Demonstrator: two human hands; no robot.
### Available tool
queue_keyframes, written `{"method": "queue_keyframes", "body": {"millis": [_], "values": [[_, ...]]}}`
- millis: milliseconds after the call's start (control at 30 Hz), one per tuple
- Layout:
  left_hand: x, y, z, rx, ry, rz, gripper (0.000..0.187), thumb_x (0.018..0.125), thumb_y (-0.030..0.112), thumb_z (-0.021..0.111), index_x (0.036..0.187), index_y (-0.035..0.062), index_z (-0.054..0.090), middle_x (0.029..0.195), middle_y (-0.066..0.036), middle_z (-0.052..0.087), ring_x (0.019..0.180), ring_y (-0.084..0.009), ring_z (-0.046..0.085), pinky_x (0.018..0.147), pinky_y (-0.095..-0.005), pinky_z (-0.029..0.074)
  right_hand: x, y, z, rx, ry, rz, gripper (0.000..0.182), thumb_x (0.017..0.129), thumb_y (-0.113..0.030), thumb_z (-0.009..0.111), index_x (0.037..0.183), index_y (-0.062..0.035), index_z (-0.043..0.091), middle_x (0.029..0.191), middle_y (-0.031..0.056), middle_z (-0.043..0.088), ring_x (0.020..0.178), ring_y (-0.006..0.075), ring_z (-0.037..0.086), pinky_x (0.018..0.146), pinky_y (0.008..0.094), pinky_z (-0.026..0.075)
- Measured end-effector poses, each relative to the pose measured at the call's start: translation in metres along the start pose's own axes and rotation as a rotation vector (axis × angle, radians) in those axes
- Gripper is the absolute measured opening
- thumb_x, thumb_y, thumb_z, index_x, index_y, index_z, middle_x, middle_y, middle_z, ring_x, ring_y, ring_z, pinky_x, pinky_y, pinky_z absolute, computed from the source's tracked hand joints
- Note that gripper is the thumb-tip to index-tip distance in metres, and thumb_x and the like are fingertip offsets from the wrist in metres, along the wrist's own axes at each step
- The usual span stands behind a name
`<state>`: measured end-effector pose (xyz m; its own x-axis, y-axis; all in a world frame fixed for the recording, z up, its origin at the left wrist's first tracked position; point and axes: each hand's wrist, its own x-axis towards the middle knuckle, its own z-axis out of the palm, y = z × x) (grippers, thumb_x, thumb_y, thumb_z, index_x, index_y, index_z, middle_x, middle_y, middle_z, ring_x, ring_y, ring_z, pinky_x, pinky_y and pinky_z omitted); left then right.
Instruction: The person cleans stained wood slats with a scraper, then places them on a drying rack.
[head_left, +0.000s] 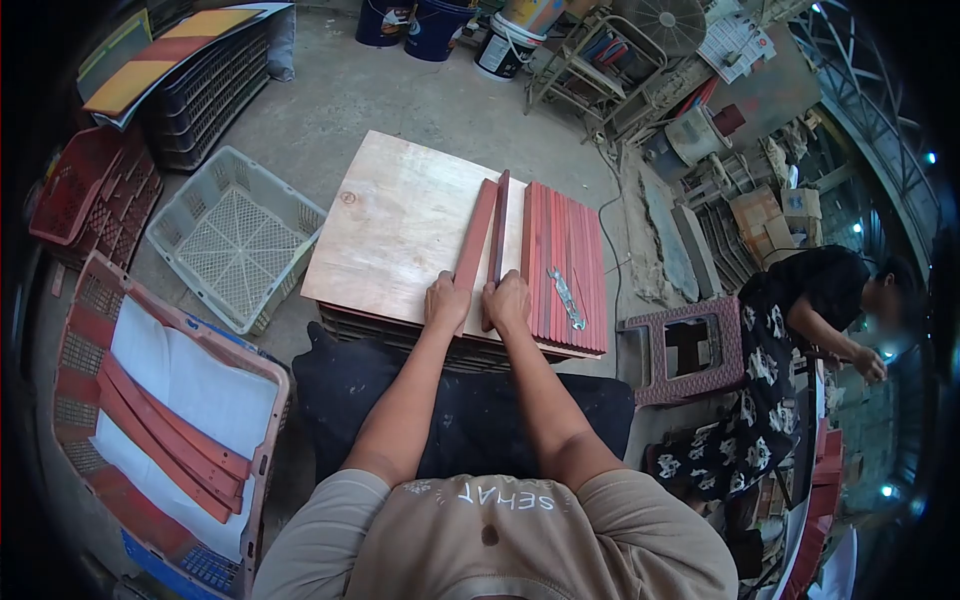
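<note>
At the near edge of the board [385,225], the left hand [447,303] grips a red slat [477,230], the right hand [506,303] a darker slat [500,220]. Pale wood stretches to the left edge; packed strips [543,240] line the right.

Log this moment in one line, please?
left hand: holds red strip; right hand: holds second strip; strip row: on board, right side; metal tool: atop row

Set on worn grey concrete floor [330,95] | furnished with square maroon plastic stool [729,342] at right, tubular metal-framed stand [596,82] at back | spanned upper right by grey steel lattice trusses [882,88] | lit by small bluish-white lamps [930,158]
</note>
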<state>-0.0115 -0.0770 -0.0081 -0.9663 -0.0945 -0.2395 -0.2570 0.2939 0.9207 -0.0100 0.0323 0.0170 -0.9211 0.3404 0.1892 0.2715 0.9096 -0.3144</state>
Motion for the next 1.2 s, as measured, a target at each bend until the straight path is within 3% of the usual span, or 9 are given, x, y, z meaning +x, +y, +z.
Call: {"method": "queue_keyframes", "body": {"millis": [167,333,567,1200], "values": [[-0.006,0.006,0.006,0.058,0.010,-0.003,0.033,0.073,0.014,0.046,0.101,-0.0007,0.052,0.094,-0.026,0.059,0.095,-0.0387,0.055,0.083,-0.0411,0.042,0.012,0.001,0.009,-0.018,-0.016,-0.049,0.026,0.075,-0.017,0.055,0.085,0.0068,0.052,0.080,0.0276,0.059,0.075,0.0426,0.058,0.069,0.0480,0.046],[-0.008,0.009,0.006,0.069,-0.026,0.026,0.035,0.071,0.012,0.050,0.104,-0.0007,0.046,0.098,-0.026,0.056,0.096,-0.0400,0.053,0.082,-0.0455,0.042,0.013,0.008,-0.004,-0.019,0.024,-0.058,0.022,0.076,-0.012,0.050,0.086,0.0072,0.051,0.081,0.0280,0.057,0.077,0.0429,0.058,0.069,0.0483,0.047],[-0.012,0.010,0.016,0.128,-0.036,0.143,0.038,0.069,0.010,0.052,0.104,0.0012,0.043,0.099,-0.023,0.054,0.094,-0.0398,0.053,0.081,-0.0455,0.043,0.017,0.029,-0.007,-0.081,0.047,-0.116,0.020,0.073,-0.013,0.053,0.080,0.0058,0.054,0.079,0.0279,0.058,0.074,0.0426,0.059,0.067,0.0495,0.047],[-0.008,0.014,0.059,0.100,-0.081,0.300,0.042,0.065,0.006,0.052,0.105,0.0007,0.042,0.099,-0.023,0.052,0.093,-0.0413,0.051,0.080,-0.0466,0.042,0.025,0.043,-0.023,-0.141,-0.003,0.001,0.024,0.070,-0.018,0.059,0.078,0.0048,0.060,0.076,0.0254,0.060,0.074,0.0403,0.060,0.069,0.0471,0.048]]}}
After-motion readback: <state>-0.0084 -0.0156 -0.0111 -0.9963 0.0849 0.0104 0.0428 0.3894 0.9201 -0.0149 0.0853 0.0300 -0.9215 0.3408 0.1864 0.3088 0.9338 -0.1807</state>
